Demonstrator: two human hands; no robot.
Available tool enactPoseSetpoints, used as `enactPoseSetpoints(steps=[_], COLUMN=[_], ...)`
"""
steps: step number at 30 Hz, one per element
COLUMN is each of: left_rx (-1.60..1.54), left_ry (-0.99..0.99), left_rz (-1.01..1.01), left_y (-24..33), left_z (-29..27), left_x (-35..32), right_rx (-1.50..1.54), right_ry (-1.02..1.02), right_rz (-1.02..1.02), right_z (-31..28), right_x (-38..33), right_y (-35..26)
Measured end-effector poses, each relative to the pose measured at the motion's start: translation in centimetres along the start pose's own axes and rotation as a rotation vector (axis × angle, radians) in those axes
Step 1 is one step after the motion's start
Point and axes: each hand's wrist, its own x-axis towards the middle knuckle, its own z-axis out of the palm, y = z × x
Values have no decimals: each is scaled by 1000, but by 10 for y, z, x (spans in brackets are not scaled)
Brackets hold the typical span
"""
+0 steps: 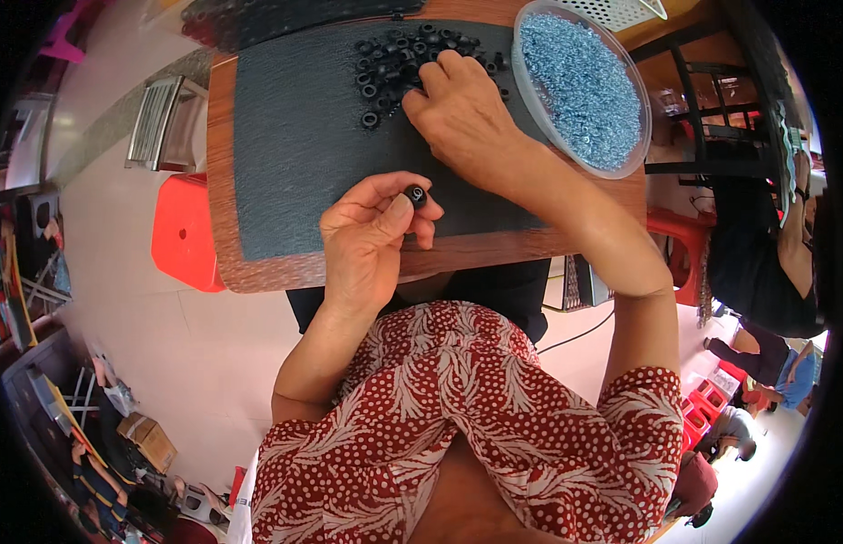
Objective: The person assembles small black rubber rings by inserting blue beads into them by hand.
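Observation:
Between thumb and fingers, my left hand (pixel 365 227) pinches a small round black cap (pixel 417 195) near the front edge of a dark mat (pixel 290 150). The cap's end faces up and shows a pale mark. My right hand (pixel 467 113) reaches over the right side of a pile of small black ring-shaped caps (pixel 378 77). Its fingers curl down and inward, and whatever is at their tips is hidden under the hand. Close by my right forearm stands a round clear tub (pixel 646 127) filled with tiny shiny light-blue pieces (pixel 580 91).
The mat lies on a brown wooden table (pixel 224 181). Along the far edge is a dark plastic-wrapped bundle (pixel 285 23), with a white perforated basket (pixel 625 11) at the far right. A red stool (pixel 181 231) and a metal stool (pixel 163 122) stand left. Other people are around the right side.

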Motion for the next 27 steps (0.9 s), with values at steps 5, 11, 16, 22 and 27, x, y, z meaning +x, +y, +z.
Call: enactPoseSetpoints(steps=[5,11,16,22,27], left_rx=[18,3,9,21,46], left_ry=[7,22,22,13,-6], left_rz=[21,24,17,-8,14], left_y=[-1,-2,0,1,-1], left_z=[-1,1,5,18,21], left_x=[3,4,6,5,3], right_rx=[-2,275,878,1150,1221], right_ry=[-26,31,42,154,203], right_rz=[-50,69,458,528,578], right_z=[-3,-16,-56,-61,-58], right_x=[2,-7,-30,-48,-56], right_y=[9,8,-7,-22,-27])
